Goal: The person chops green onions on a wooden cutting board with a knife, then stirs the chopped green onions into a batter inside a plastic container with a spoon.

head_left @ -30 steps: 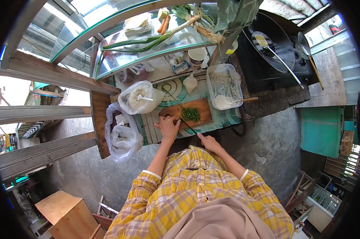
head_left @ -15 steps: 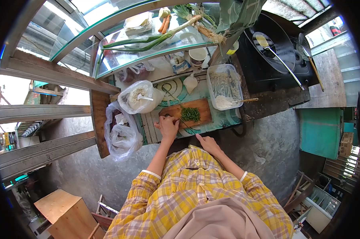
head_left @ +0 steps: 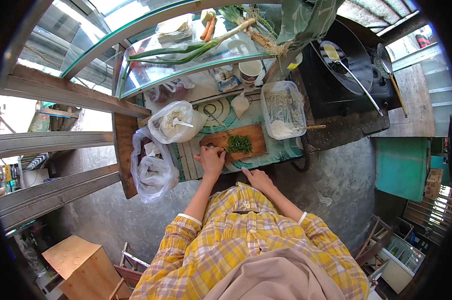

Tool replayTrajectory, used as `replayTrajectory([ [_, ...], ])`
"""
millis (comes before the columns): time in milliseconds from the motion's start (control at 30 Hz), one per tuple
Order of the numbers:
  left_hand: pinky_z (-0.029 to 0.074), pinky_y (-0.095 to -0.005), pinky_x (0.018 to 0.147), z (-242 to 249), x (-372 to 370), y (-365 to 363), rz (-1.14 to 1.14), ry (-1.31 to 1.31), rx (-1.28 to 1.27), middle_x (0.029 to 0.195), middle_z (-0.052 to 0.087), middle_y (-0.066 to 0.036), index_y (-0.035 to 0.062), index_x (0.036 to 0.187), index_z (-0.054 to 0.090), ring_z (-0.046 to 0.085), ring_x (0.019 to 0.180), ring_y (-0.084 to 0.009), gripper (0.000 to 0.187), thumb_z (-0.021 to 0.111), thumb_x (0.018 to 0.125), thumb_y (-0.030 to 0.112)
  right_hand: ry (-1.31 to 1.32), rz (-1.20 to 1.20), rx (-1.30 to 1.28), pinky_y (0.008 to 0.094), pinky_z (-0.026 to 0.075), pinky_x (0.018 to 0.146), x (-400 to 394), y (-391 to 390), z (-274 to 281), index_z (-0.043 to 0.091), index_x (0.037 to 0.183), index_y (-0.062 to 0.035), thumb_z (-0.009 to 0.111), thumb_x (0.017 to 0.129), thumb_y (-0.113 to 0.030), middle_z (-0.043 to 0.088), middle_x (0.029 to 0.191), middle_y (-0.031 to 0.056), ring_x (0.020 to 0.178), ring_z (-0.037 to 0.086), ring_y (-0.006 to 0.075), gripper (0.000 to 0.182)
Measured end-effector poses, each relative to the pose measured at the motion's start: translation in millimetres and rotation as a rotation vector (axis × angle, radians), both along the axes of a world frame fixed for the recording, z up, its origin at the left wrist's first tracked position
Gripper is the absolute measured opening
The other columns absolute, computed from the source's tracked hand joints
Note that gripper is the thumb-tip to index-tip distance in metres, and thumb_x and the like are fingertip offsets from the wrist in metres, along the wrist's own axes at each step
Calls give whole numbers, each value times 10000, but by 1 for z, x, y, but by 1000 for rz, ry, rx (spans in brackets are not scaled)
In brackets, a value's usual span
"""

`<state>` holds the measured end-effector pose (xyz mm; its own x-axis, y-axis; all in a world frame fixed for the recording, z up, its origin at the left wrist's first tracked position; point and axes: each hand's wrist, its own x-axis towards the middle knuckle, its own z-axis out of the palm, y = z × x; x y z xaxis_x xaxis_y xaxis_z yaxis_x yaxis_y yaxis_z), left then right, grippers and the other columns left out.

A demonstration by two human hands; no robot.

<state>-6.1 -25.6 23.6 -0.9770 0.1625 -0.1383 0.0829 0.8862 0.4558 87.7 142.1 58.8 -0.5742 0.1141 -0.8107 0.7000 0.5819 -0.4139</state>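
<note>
Chopped green leaves (head_left: 240, 144) lie in a small heap on a wooden cutting board (head_left: 257, 134). My left hand (head_left: 211, 160) rests at the board's left end, its fingers bent and bunched beside the heap. What those fingertips press on is hidden; something small and dark shows by them. My right hand (head_left: 259, 180) is closed around the handle of a knife at the near edge of the table. The thin blade is hard to make out and points toward the board.
Left of the board are an open plastic bag (head_left: 172, 122) with a white spoon and another plastic bag (head_left: 155, 170). At right stand a plastic tub (head_left: 283, 107) with white powder and a stove with a wok (head_left: 343, 75). Spring onions (head_left: 206, 48) lie on the glass shelf.
My right hand has shifted slightly to the left, and the knife's blade shows less clearly. My left hand and the chopped heap look nearly the same.
</note>
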Motion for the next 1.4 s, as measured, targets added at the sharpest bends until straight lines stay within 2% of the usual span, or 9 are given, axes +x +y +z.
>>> replayTrajectory([
  [267, 249, -575, 883, -4, 0, -1, -4, 33, 17, 770, 630, 5, 155, 765, 729, 498, 974, -222, 98, 741, 722, 242, 15, -3, 0, 480, 459, 866, 16, 13, -11, 685, 885, 38, 325, 910, -644, 645, 955, 287, 957, 605, 433, 771],
  [367, 255, -581, 892, 3, 0, 1, -31, 9, -22, 813, 642, -7, 149, 800, 732, 502, 988, -220, 103, 720, 743, 234, 11, -83, -24, 447, 457, 777, 14, 15, -7, 620, 729, 71, 378, 903, -639, 643, 775, 253, 810, 624, 416, 770],
  [467, 252, -589, 899, 3, 3, 1, -29, 53, -8, 823, 638, -10, 141, 799, 731, 500, 992, -219, 105, 716, 746, 231, 39, -117, -61, 428, 451, 744, 15, 16, -20, 577, 690, 70, 386, 903, -639, 625, 718, 221, 727, 612, 358, 765],
  [567, 256, -592, 898, 5, 3, 1, -40, 49, -3, 837, 638, -11, 139, 805, 729, 499, 994, -219, 106, 713, 749, 227, 47, -119, -55, 409, 456, 736, 13, 13, -14, 581, 698, 74, 386, 902, -640, 622, 714, 216, 717, 612, 320, 768],
  [667, 261, -575, 873, -5, 4, -1, -26, 99, 12, 813, 632, 3, 142, 784, 724, 495, 983, -223, 110, 736, 731, 237, 73, -123, -57, 409, 455, 729, 14, 11, -14, 577, 696, 73, 389, 903, -637, 618, 704, 210, 707, 607, 322, 763],
  [1067, 226, -505, 906, -3, 1, -4, 45, 11, 59, 724, 631, 4, 157, 777, 735, 499, 963, -204, 109, 757, 718, 246, 98, -130, -63, 423, 441, 704, 16, 7, -7, 553, 697, 74, 402, 906, -616, 585, 667, 212, 683, 597, 335, 737],
  [1400, 235, -513, 891, -9, 3, -5, 44, 37, 74, 715, 629, 7, 150, 774, 731, 502, 958, -200, 100, 754, 719, 230, 59, -83, -61, 449, 452, 771, 13, 6, 0, 622, 794, 64, 397, 906, -615, 638, 826, 276, 880, 620, 429, 724],
])
